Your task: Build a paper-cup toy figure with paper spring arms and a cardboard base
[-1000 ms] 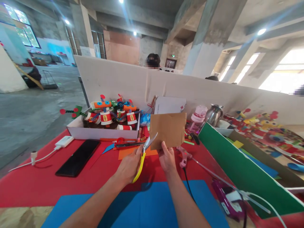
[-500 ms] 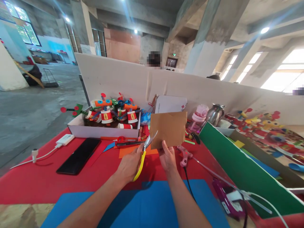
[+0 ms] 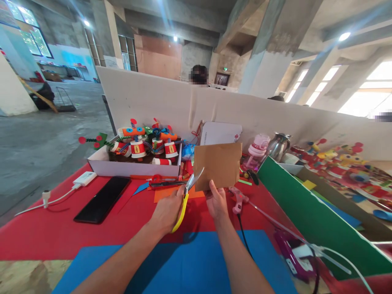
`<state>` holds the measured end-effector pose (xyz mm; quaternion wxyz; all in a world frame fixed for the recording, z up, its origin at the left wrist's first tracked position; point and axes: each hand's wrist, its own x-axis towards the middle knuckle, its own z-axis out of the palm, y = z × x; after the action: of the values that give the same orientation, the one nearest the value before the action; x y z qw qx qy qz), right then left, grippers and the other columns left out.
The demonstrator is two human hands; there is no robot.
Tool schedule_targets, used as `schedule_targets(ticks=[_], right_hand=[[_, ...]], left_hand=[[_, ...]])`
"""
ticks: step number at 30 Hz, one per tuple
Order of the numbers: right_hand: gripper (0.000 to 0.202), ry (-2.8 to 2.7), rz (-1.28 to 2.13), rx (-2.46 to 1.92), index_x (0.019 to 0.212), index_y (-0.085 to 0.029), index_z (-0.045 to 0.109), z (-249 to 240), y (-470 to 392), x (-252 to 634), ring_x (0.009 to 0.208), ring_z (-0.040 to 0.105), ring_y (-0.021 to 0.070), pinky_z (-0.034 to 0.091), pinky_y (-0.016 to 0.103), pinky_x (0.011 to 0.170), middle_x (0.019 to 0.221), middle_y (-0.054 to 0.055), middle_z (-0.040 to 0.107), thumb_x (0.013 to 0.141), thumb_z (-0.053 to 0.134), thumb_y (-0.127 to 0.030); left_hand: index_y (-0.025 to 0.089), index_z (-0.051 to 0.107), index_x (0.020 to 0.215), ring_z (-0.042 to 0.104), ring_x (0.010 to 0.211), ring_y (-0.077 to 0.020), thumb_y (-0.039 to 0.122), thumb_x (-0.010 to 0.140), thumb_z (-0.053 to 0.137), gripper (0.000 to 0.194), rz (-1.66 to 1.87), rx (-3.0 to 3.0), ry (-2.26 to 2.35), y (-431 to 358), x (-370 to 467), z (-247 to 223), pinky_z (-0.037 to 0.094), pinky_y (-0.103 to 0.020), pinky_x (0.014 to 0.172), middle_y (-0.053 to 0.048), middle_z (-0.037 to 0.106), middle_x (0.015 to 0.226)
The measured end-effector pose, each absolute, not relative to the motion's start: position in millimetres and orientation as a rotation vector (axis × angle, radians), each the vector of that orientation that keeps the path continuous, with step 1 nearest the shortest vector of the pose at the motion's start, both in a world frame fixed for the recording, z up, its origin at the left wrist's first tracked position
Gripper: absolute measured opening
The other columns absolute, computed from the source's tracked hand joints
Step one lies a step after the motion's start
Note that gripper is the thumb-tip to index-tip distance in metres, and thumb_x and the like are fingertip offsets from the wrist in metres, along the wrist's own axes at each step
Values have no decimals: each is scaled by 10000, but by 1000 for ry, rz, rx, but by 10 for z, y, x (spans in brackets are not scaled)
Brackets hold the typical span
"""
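My left hand (image 3: 168, 212) is closed on yellow-handled scissors (image 3: 184, 209), whose blades are parted at the left edge of a brown cardboard piece (image 3: 218, 165). I cannot tell whether the blades touch the cardboard. My right hand (image 3: 216, 200) grips that cardboard at its lower edge, thumb in front, fingers hidden behind. Just right of this hand a pink glue gun (image 3: 237, 200) lies on the red table cover (image 3: 137, 228). Orange paper (image 3: 162, 195) lies below the scissor tips, and a blue sheet (image 3: 183, 265) lies under my forearms.
At the back left, a white box (image 3: 134, 168) holds several paper-cup figures. A black phone (image 3: 102, 200) lies left. A green-sided box (image 3: 318, 216) stands right, with a purple power strip (image 3: 294, 257) before it. A pink bottle (image 3: 256, 151) and metal jug (image 3: 280, 146) stand behind.
Almost nothing differs. The view has shifted very slightly; both hands keep their hold on the scissors and the cardboard.
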<state>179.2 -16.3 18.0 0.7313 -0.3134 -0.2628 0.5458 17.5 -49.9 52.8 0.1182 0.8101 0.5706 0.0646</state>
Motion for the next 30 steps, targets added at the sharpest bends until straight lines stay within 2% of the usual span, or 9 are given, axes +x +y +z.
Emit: schedule_targets(ticks=[14, 23, 26, 30], right_hand=[[286, -576, 1205, -708, 855, -190, 721, 173, -150, 1814, 819, 707, 171, 568, 310, 800, 837, 26, 761, 629, 823, -331], [281, -560, 1205, -699, 869, -197, 721, 181, -151, 1838, 832, 701, 185, 561, 329, 778, 859, 36, 764, 636, 815, -321], [280, -562, 1208, -685, 909, -204, 713, 197, -152, 1840, 867, 700, 181, 556, 321, 789, 883, 27, 763, 662, 800, -302], [351, -518, 1213, -681, 905, -209, 716, 217, -158, 1829, 847, 699, 185, 563, 327, 770, 933, 35, 763, 592, 842, -307]], left_hand=[[117, 354, 1378, 686, 854, -303, 156, 871, 336, 509, 152, 2346, 1631, -522, 182, 568, 494, -370, 701, -168, 649, 1123], [141, 383, 1362, 686, 796, -261, 200, 886, 325, 483, 202, 2373, 1643, -535, 182, 555, 487, -318, 679, -147, 669, 1046], [113, 375, 1371, 685, 831, -281, 204, 894, 307, 490, 176, 2401, 1655, -525, 184, 570, 491, -329, 669, -171, 654, 1068], [102, 343, 1398, 682, 881, -302, 176, 882, 311, 523, 93, 2391, 1664, -517, 189, 591, 495, -349, 691, -178, 643, 1101]])
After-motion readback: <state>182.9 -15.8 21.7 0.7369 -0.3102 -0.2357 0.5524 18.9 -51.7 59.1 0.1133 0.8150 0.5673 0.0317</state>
